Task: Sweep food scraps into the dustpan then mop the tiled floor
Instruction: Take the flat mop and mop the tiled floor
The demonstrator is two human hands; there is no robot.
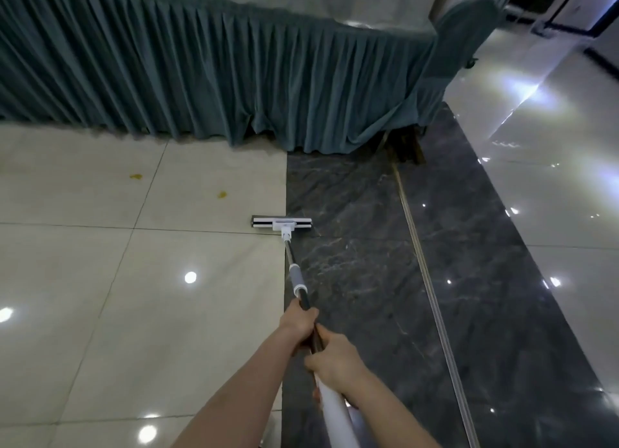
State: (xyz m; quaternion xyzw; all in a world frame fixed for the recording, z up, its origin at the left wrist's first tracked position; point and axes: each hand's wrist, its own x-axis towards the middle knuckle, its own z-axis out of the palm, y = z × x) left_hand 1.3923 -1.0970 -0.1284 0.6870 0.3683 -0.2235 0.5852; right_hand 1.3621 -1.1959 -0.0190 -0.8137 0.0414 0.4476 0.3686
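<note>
Both hands grip the mop handle [303, 300], left hand [299, 322] ahead of right hand [335, 359], fingers curled round it; the mop head [281, 222] lies flat on the floor [100, 313] where pale tiles meet dark, two food scraps [221, 194] well left

Floor [100, 313]: cream tiles, smooth and highly glossy, mirroring the ceiling lights. Dark strip [368, 246]: grey veined stone look, polished. Mop [282, 223]: white plastic head; shaft of bright metal with a matt grey sleeve, then a smooth white section. Table skirt [167, 79]: teal cloth, matt, pleated. Chair cover [452, 62]: same matt teal cloth.
</note>
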